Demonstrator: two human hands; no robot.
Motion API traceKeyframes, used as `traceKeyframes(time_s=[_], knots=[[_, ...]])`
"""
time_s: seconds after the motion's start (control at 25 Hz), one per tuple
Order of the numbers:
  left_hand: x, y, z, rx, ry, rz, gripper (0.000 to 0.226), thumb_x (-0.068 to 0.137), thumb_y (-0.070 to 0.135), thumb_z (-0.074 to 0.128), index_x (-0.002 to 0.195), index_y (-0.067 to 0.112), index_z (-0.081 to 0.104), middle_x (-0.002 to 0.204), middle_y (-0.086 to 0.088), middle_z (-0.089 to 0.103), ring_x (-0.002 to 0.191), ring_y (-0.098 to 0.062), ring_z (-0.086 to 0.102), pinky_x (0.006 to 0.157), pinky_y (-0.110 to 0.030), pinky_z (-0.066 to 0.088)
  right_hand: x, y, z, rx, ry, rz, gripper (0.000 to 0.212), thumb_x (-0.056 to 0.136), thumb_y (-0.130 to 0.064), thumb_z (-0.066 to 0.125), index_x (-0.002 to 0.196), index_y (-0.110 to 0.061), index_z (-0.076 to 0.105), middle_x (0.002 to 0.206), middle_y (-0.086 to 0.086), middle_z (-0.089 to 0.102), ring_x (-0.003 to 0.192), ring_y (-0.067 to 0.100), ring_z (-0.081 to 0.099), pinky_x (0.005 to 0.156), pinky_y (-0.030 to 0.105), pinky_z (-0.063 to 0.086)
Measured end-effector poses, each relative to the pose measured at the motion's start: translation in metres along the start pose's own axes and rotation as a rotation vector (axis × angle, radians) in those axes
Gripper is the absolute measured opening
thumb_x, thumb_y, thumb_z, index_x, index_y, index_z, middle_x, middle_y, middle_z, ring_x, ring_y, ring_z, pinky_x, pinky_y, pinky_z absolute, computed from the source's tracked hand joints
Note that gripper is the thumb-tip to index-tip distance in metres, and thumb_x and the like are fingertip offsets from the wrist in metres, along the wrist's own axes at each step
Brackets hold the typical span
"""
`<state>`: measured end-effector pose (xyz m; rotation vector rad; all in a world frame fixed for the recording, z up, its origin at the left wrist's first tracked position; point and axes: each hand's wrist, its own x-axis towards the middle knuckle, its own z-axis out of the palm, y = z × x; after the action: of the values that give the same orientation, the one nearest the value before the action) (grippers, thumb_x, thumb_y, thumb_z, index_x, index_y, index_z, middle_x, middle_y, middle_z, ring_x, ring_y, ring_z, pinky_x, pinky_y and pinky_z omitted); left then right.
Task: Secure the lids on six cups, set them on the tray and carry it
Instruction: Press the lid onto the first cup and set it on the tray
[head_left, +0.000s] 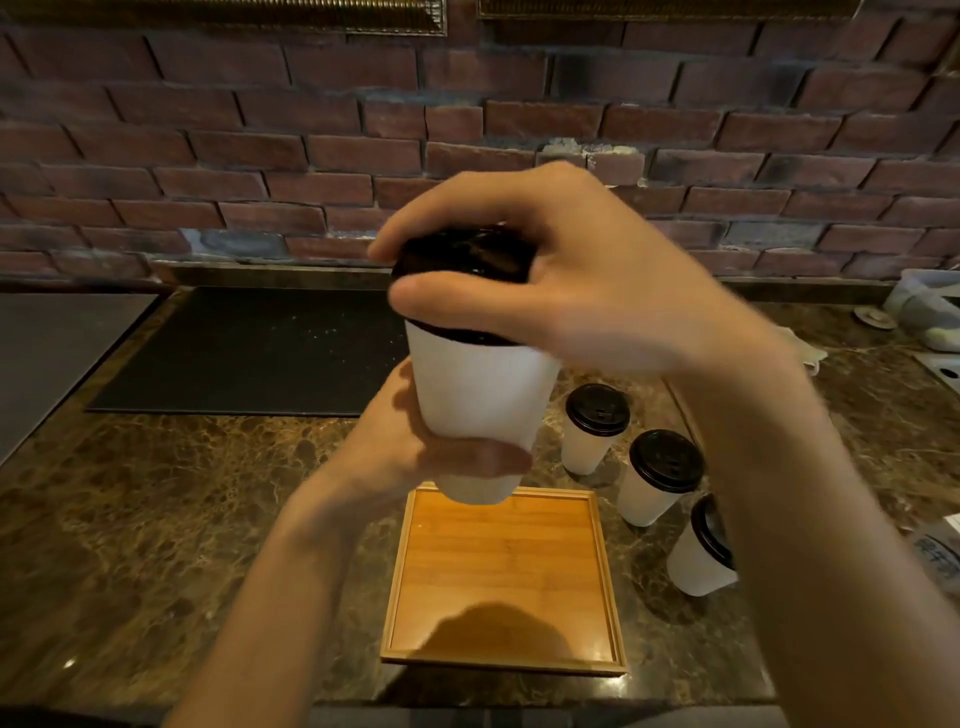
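Note:
I hold a white paper cup up in the air above the wooden tray. My left hand grips the cup's lower part from the left. My right hand curls over its black lid, fingers and thumb round the rim. The tray lies on the marble counter with nothing on it. To its right stand three more white cups with black lids on: one at the back, one in the middle, and one nearest, partly hidden behind my right forearm.
A black mat lies on the counter behind the tray, with a grey panel at the far left. A brick wall backs the counter. Plastic bags and small items sit at the far right.

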<state>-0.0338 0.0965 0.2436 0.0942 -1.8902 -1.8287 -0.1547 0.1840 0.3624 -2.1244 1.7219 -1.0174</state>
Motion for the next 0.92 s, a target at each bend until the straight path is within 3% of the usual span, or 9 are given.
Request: traceKeyframes(time_s=[0.12,0.24,0.36,0.48,0.6,0.68,0.8,0.88,0.92], knots=[[-0.003,0.003,-0.006,-0.058,-0.116,-0.052,0.065,0.047,0.012,0.082,0.109,0.026,0.066,0.103,0.001,0.07,0.1,-0.02,0.066,0.08,-0.03,0.054,-0.004,0.003,-0.014,0.237,-0.152,-0.021,0.029,0.092,-0.025,0.059,0.12,-0.02,0.062,0.111,-0.009,0.063,0.098,0.003,0.062,0.075,0.017,0.049],[-0.002,0.004,0.004,-0.011,0.003,-0.028,0.061,0.049,0.017,0.083,0.105,0.031,0.066,0.101,0.001,0.069,0.097,-0.019,0.066,0.074,-0.028,0.055,-0.004,-0.003,0.003,-0.021,0.04,0.12,0.027,0.092,-0.043,0.058,0.115,-0.032,0.067,0.104,-0.019,0.064,0.096,0.001,0.06,0.077,0.02,0.051],[-0.002,0.005,0.011,0.054,0.173,0.004,0.068,0.04,0.037,0.09,0.102,0.035,0.062,0.098,0.01,0.07,0.093,-0.009,0.067,0.066,-0.02,0.054,-0.002,-0.013,0.023,-0.316,0.283,0.193,0.026,0.091,-0.053,0.05,0.103,-0.038,0.067,0.093,-0.017,0.065,0.088,0.008,0.06,0.076,0.036,0.053],[-0.003,0.007,0.008,0.018,0.142,-0.008,0.065,0.046,0.025,0.086,0.106,0.033,0.062,0.1,0.007,0.069,0.096,-0.014,0.066,0.069,-0.023,0.055,-0.006,-0.014,0.013,-0.168,0.227,0.133,0.027,0.091,-0.052,0.056,0.112,-0.038,0.066,0.104,-0.021,0.066,0.099,0.003,0.061,0.082,0.029,0.054],[-0.005,0.009,0.003,-0.04,0.067,-0.007,0.061,0.053,0.015,0.079,0.108,0.035,0.063,0.103,0.002,0.067,0.099,-0.019,0.065,0.075,-0.027,0.055,-0.018,-0.004,-0.003,0.11,0.078,0.074,0.046,0.087,-0.048,0.063,0.129,-0.032,0.059,0.121,-0.022,0.061,0.113,-0.007,0.056,0.087,0.015,0.05],[-0.007,0.008,0.0,-0.088,0.046,-0.006,0.069,0.05,0.017,0.083,0.113,0.031,0.061,0.104,-0.002,0.066,0.1,-0.022,0.064,0.077,-0.03,0.055,-0.027,0.006,-0.002,0.224,0.098,0.082,0.059,0.084,-0.047,0.066,0.138,-0.029,0.051,0.132,-0.017,0.058,0.122,-0.004,0.053,0.097,0.022,0.05],[-0.008,0.007,-0.002,-0.102,0.055,-0.044,0.085,0.049,0.014,0.084,0.126,0.015,0.049,0.106,-0.006,0.065,0.1,-0.023,0.064,0.077,-0.029,0.054,-0.042,0.022,0.006,0.271,0.163,0.198,0.094,0.069,-0.066,0.068,0.15,-0.036,0.031,0.148,-0.019,0.044,0.131,-0.004,0.045,0.109,0.032,0.044],[-0.007,0.006,-0.001,-0.081,0.043,-0.059,0.087,0.054,0.008,0.077,0.133,0.006,0.04,0.108,-0.005,0.065,0.102,-0.022,0.064,0.078,-0.027,0.054,-0.05,0.026,0.015,0.327,0.123,0.282,0.113,0.055,-0.077,0.07,0.151,-0.038,0.025,0.147,-0.02,0.044,0.132,-0.001,0.045,0.109,0.036,0.043],[-0.008,0.005,0.0,-0.079,0.036,-0.063,0.089,0.054,0.009,0.079,0.133,0.005,0.039,0.11,-0.004,0.065,0.104,-0.021,0.063,0.079,-0.027,0.053,-0.054,0.028,0.021,0.379,0.086,0.289,0.109,0.055,-0.074,0.072,0.149,-0.038,0.03,0.142,-0.019,0.05,0.13,0.0,0.049,0.105,0.035,0.045]])
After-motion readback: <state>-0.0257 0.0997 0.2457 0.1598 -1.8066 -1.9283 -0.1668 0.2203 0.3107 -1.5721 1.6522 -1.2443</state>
